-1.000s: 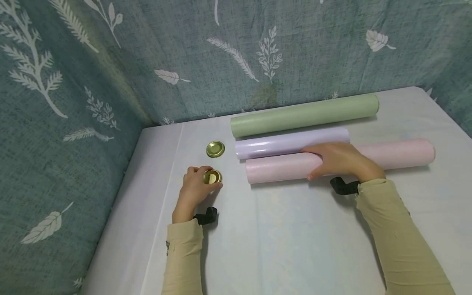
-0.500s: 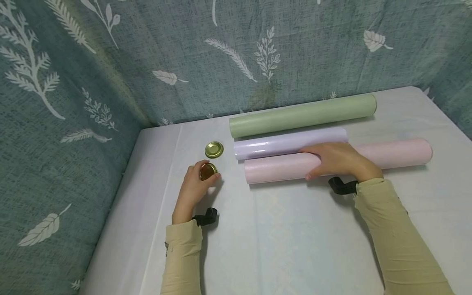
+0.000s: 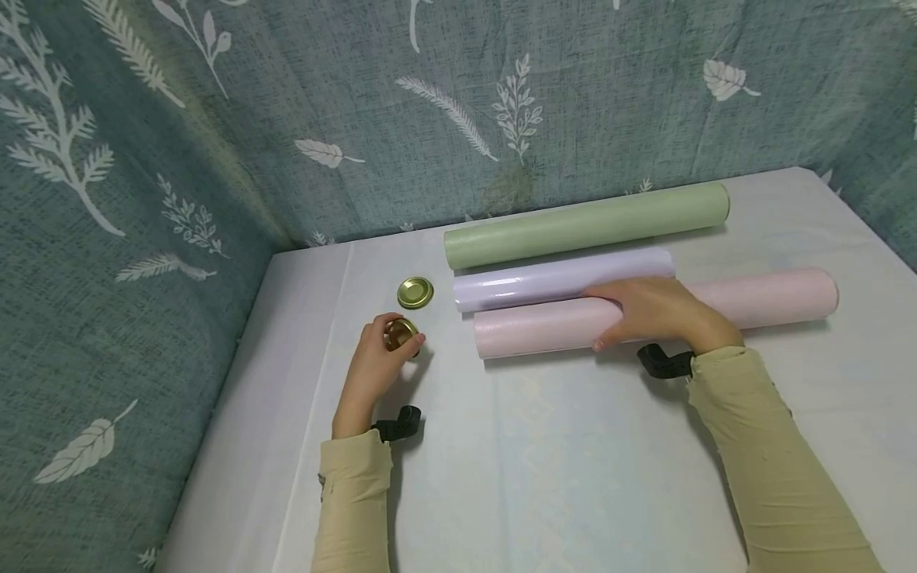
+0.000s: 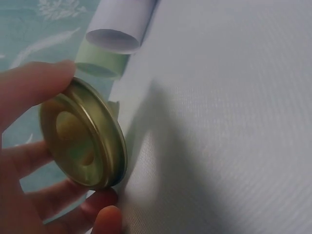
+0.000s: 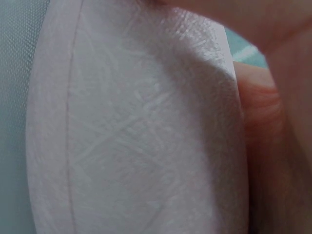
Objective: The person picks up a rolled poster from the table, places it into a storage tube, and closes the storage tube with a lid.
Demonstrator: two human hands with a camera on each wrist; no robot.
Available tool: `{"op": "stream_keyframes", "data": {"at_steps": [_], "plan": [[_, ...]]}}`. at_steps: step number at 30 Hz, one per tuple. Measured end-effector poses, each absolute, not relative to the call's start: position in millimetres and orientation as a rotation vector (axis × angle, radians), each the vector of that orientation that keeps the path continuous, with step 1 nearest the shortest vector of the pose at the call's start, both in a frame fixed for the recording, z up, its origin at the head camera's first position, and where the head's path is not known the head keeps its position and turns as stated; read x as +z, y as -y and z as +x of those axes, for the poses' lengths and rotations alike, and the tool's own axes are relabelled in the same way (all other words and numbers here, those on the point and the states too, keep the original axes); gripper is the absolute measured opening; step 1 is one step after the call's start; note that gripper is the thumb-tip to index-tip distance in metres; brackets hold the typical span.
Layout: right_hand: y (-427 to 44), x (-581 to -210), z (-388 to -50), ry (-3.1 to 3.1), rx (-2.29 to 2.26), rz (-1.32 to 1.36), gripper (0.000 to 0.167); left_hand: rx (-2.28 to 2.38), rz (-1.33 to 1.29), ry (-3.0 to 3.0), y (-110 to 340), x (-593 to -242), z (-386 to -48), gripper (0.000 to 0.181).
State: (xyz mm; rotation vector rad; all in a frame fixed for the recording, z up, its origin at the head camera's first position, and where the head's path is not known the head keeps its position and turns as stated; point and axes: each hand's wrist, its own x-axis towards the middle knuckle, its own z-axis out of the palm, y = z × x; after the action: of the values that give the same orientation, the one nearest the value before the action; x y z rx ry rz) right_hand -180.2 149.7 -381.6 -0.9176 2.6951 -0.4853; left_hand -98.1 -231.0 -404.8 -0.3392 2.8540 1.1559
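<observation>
Between thumb and fingers my left hand (image 3: 374, 358) holds a gold jar lid (image 3: 401, 336) by its rim, tilted up on edge. In the left wrist view the lid (image 4: 80, 136) shows its ringed face, with the thumb at its top rim and fingers behind and below. A second gold lid (image 3: 415, 293) lies flat on the table just beyond this hand. My right hand (image 3: 648, 312) grips a pink roll (image 3: 766, 300) from above, thumb on the near side and fingers over the far side. Up close, the pink roll (image 5: 136, 126) has a creased, shiny surface and a lengthwise seam.
Behind the pink roll lie a lilac roll (image 3: 530, 282) and a longer green roll (image 3: 587, 224), roughly parallel. All rest on a white-covered table (image 3: 559, 461). A green leaf-print cloth (image 3: 444, 143) hangs behind the table and along its left side.
The left hand has tipped its lid up from nearly flat and shifted it slightly left and away. The right hand stays in place on the pink roll. The camera view has drifted slightly.
</observation>
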Motion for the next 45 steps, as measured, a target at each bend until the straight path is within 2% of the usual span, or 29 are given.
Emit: {"op": "stream_keyframes", "data": {"at_steps": [19,38,45], "plan": [[-150.6,-384.3,-181.2,-2.695,-0.488,-0.92,0.079,1.246,-0.346,-2.837,231.2,-404.8,-98.9,0.066],[-149.6,-386.3,-180.7,-2.698,-0.492,-0.914,0.078,1.272,-0.326,-2.866,230.0,-408.8,-100.0,0.047],[-149.9,-384.8,-181.2,-2.695,-0.504,-0.925,0.075,1.302,-0.326,-2.845,229.1,-408.5,-99.4,0.05]]}}
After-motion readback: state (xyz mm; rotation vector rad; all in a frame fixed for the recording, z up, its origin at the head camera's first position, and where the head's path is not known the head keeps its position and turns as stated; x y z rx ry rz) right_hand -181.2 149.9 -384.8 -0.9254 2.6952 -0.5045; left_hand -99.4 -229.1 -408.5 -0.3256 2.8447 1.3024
